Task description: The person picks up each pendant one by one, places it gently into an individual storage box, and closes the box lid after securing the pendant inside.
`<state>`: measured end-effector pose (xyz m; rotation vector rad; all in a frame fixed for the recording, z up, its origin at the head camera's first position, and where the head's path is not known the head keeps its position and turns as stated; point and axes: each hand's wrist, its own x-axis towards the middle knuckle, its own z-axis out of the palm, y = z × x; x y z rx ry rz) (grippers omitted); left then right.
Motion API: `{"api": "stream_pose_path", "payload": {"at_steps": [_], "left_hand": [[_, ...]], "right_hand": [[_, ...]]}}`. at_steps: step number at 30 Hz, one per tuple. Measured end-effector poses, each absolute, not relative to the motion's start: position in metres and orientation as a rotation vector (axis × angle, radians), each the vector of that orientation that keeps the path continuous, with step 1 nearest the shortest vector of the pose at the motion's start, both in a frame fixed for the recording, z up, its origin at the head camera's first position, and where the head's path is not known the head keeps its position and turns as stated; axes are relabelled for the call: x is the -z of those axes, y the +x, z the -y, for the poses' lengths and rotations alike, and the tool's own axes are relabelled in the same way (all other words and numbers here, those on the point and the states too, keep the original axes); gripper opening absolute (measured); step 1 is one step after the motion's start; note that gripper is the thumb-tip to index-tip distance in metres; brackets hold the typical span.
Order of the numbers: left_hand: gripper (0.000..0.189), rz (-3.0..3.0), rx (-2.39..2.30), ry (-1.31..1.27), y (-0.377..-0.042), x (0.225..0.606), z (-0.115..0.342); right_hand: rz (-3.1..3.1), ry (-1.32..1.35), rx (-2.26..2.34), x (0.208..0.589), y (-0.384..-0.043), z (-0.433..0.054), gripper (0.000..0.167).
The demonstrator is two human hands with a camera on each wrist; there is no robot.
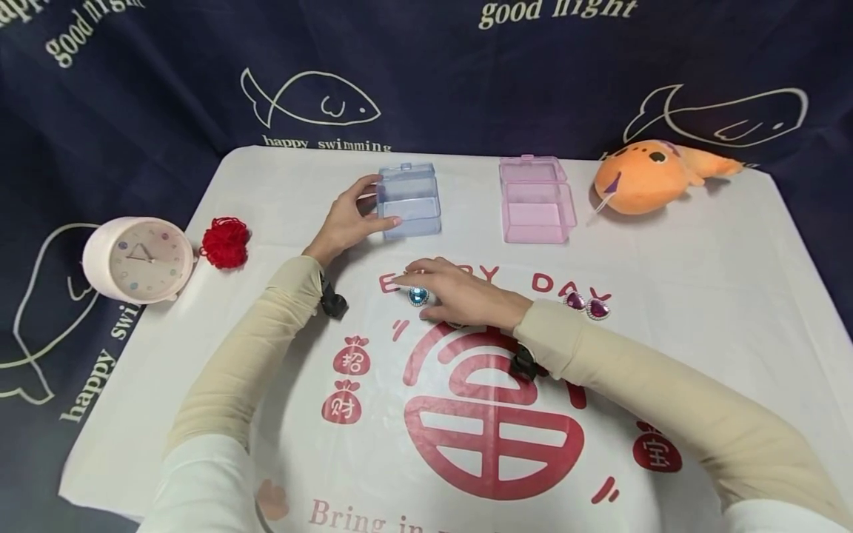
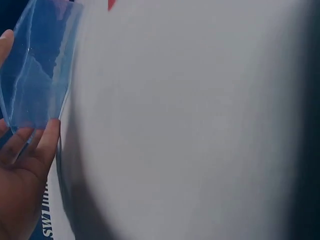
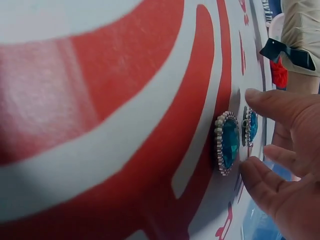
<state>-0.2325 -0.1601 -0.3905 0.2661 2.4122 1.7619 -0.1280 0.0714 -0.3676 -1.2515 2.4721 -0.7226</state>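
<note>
My left hand [image 1: 346, 222] holds the side of a clear blue plastic box [image 1: 412, 209], thumb at its front and fingers at its left side. The box stands with its lid raised; the left wrist view shows fingertips against its wall. Over the white tablecloth, my right hand [image 1: 463, 296] reaches with spread fingers around a round blue gem [image 3: 252, 125] with a beaded silver rim. Nothing is visibly pinched between its fingers. A second blue gem [image 3: 229, 142] lies close by on the cloth, mostly hidden under the hand in the head view.
A clear pink box [image 1: 536, 215] with its lid up stands right of the blue one. Two purple heart-shaped gems [image 1: 586, 304] lie near the right sleeve. An orange plush toy [image 1: 643, 181] is at back right; red yarn [image 1: 226, 243] and a pink clock [image 1: 143, 259] sit left.
</note>
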Motion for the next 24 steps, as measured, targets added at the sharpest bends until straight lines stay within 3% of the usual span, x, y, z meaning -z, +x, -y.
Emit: {"api": "stream_pose_path", "payload": {"at_steps": [11,24], "left_hand": [[0.081,-2.366,-1.75,0.343,-0.233,0.391,0.161],[0.072,-2.451,-1.646,0.448,-0.24,0.39,0.164]], "right_hand": [[-2.448,-1.373,0.647,0.371,-0.137,-0.066,0.024],[-2.478,-1.395,0.694,0.367,-0.14,-0.065,0.02]]}}
